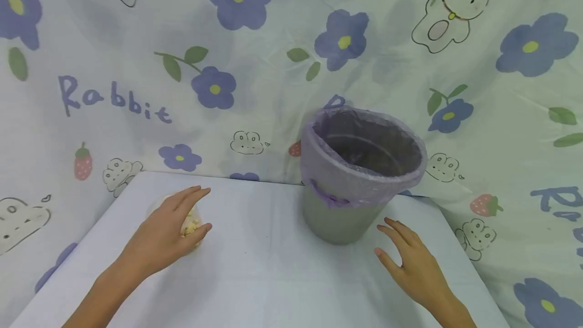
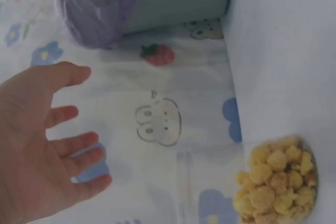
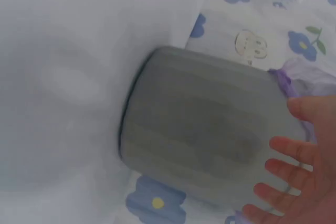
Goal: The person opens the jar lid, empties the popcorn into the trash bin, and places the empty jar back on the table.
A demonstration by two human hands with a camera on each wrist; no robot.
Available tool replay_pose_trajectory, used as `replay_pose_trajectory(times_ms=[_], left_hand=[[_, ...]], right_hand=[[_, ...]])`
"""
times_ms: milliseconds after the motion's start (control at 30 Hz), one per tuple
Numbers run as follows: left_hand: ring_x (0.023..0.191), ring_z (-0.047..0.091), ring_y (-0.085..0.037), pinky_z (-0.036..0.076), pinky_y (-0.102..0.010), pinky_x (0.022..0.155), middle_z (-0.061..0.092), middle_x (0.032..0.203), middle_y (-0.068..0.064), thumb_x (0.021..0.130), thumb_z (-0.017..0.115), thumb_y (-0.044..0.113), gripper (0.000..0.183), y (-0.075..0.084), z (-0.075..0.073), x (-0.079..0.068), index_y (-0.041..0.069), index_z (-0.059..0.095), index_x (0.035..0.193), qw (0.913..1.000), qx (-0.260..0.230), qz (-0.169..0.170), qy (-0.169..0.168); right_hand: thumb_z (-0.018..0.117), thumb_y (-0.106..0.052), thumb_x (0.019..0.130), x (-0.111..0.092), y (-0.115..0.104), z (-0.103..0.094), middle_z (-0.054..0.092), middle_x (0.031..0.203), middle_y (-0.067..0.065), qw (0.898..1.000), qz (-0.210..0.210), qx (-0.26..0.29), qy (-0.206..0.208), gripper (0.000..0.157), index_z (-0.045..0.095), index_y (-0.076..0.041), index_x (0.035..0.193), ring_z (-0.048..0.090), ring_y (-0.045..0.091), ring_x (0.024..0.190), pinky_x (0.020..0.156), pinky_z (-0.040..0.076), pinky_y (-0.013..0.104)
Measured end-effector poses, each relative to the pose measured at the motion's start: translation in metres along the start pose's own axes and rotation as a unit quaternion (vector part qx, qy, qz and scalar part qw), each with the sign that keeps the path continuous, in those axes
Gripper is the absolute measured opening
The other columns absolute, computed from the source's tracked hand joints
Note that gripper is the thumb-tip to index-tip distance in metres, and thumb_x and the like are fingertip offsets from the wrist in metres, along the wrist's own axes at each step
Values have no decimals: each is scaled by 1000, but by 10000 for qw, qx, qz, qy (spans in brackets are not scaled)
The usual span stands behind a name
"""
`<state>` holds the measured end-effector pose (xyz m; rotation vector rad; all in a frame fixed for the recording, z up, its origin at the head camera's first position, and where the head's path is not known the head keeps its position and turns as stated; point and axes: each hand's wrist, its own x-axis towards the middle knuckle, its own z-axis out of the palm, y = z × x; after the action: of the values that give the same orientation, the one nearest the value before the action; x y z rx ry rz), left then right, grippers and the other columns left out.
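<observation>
My left hand (image 1: 169, 232) hovers over a clear plastic container of popcorn (image 1: 191, 227), fingers spread and nothing held. In the left wrist view the yellow popcorn (image 2: 278, 182) fills the container's lower part, and the fingers are apart from it. Toward the right, a grey trash bin (image 1: 341, 219) stands upright, lined with a purple bag (image 1: 364, 186) folded over its rim. Beside the bin's right side is my right hand (image 1: 412, 262), its fingers loosely extended and holding nothing. The right wrist view has those fingers close to the bin's grey wall (image 3: 210, 129).
A white cloth-covered table (image 1: 264, 267) lies under both things. Behind it hangs a curtain (image 1: 255, 70) printed with blue flowers, rabbits and strawberries. The bin stands close to the table's back edge.
</observation>
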<state>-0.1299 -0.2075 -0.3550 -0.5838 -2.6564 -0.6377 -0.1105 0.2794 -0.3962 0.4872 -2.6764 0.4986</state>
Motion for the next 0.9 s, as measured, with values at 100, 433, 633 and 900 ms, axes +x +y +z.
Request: replay_pose_trajectory(times_ms=[100, 433, 633, 900], left_hand=[[133, 39, -42, 38, -66, 98, 43, 147, -17, 89, 77, 19, 69, -10, -3, -5, 11, 43, 148, 9988, -442, -79, -210], [128, 42, -46, 40, -52, 103, 44, 147, -21, 86, 81, 23, 81, -52, -7, -24, 13, 37, 153, 9925, -1046, -596, -196], [133, 35, 3, 25, 3, 90, 42, 147, -23, 85, 81, 17, 84, -79, -8, -39, 8, 34, 153, 9889, -1300, -720, -51], [116, 30, 20, 32, 1, 85, 37, 146, -27, 90, 75, 10, 82, -103, -8, -61, 2, 24, 154, 9736, -1899, -1217, -360]], right_hand=[[72, -26, 94, 0, -6, 5, 51, 144, 2, 9992, 79, 365, 125, 42, 61, -16, 133, 47, 30, 131, 94, 46, 58], [79, -13, 87, 8, -25, 30, 61, 133, 5, 9874, -185, 1572, 48, 44, 63, -12, 127, 56, 20, 123, 94, 52, 37], [77, -14, 89, 17, -41, 41, 62, 128, 2, 9703, -315, 2389, -218, 39, 64, -9, 126, 59, 20, 116, 91, 53, 36], [75, -22, 91, 29, -62, 55, 63, 127, -2, 9520, -103, 3004, -572, 39, 64, -9, 126, 59, 21, 117, 95, 52, 39]])
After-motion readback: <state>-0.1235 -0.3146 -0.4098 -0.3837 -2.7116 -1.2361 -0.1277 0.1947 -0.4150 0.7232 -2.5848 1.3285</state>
